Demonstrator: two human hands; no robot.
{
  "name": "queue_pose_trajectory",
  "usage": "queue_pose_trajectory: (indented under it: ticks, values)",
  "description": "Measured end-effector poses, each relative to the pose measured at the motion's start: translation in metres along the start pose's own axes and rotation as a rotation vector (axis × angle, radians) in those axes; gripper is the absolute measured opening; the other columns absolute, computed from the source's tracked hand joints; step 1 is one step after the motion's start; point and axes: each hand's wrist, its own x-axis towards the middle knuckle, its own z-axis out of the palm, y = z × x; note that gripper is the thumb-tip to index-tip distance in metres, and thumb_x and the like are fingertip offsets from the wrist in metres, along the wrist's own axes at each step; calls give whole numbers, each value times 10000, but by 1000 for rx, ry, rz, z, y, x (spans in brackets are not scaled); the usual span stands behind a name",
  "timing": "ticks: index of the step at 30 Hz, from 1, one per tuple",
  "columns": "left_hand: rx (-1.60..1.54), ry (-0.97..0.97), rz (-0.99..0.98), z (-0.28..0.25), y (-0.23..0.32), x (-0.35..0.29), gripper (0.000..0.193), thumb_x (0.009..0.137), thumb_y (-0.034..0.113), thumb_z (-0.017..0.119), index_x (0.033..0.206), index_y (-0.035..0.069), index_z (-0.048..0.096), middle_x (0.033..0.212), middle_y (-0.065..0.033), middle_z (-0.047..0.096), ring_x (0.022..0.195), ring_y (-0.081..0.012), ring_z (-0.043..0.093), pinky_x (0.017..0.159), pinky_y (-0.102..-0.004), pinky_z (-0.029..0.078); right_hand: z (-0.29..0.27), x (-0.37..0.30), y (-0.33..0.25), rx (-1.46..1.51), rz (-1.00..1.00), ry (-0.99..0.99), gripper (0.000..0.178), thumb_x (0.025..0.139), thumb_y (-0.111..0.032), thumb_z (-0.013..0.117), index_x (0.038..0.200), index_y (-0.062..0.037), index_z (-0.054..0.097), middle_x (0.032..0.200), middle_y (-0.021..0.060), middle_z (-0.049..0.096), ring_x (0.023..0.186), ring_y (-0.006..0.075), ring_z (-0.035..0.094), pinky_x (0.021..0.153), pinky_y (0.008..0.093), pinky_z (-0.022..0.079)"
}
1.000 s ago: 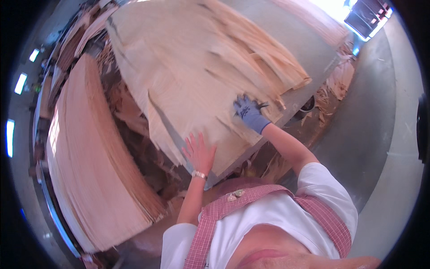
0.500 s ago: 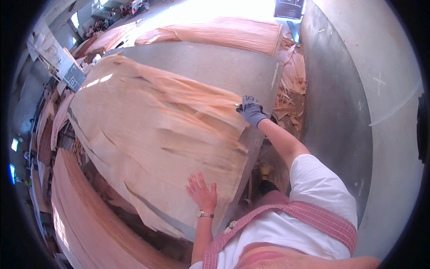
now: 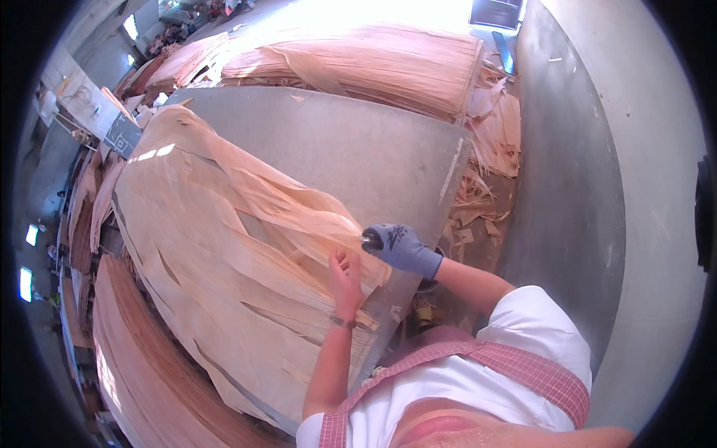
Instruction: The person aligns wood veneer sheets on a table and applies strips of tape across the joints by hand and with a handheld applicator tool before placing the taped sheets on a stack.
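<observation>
A broad grey desk (image 3: 388,142) fills the middle of the view, its far and right parts bare. Spread over its left and near parts lie the thin, pale wood veneer sheets (image 3: 216,254), split lengthwise in places, their right-hand edges folded and rippled into long strips. A tall, curved veneer stack (image 3: 131,358) stands beside the desk at the lower left; a pinkish veneer pile (image 3: 366,63) lies beyond the far edge. The person wears a white short-sleeved shirt (image 3: 538,328) under a pink checked apron (image 3: 541,373). Torn veneer scraps (image 3: 493,149) litter the floor past the right end.

The right hand (image 3: 403,248), in a grey-blue glove, is at the sheets' loose right-hand edge, its grip closed on a small shiny object (image 3: 366,241) too blurred to name; whether it also pinches veneer, I cannot tell. The bare left hand (image 3: 346,276) is just beside it, above the folded strips, fingers half curled; whether its grip holds any sheet is unclear. A wristwatch (image 3: 342,322) circles the left wrist.
</observation>
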Motion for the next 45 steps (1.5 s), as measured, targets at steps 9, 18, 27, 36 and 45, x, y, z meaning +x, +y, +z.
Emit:
queue_pose_trajectory:
  ticks: [9, 18, 27, 36, 45]
  values:
    - [-653, 45, -434, -53, 54, 42, 277, 939, 211, 671, 1155, 41, 640, 875, -27, 637, 713, -124, 612, 565, -243, 476, -23, 43, -20, 477, 103, -35, 352, 932, -387, 635, 1033, -52, 671, 971, 166, 710, 920, 265, 700, 782, 362, 533]
    - [-1155, 116, -250, -204, 6, -1, 318, 999, 364, 568, 1192, 114, 607, 873, 3, 609, 637, -118, 525, 543, -287, 451, 130, 110, 17, 521, 376, -297, 490, 920, -443, 618, 1128, 0, 634, 1104, 221, 675, 1022, 385, 641, 884, 440, 503]
    - [-137, -57, -320, -136, -3, 41, 463, 934, 400, 653, 1227, 46, 596, 1070, -81, 666, 780, -126, 632, 507, -240, 493, 165, 116, -64, 489, 56, -208, 392, 819, -219, 712, 1175, -65, 657, 1018, 123, 707, 919, 171, 651, 855, 312, 506]
    - [-958, 82, -482, -182, 29, 53, 450, 939, 264, 604, 1271, -36, 552, 1178, -147, 660, 1033, -257, 671, 907, -382, 572, 174, 155, -22, 215, 179, -176, 554, 898, -544, 610, 1103, -30, 602, 1045, 149, 686, 965, 325, 655, 832, 453, 519]
    - [-904, 226, -378, -205, -40, 32, 421, 945, 306, 550, 1226, -6, 587, 1114, -145, 683, 968, -265, 674, 854, -398, 564, 227, 151, -52, 795, 525, -477, 698, 863, -638, 601, 1163, -10, 646, 1086, 173, 668, 935, 288, 644, 820, 424, 491]
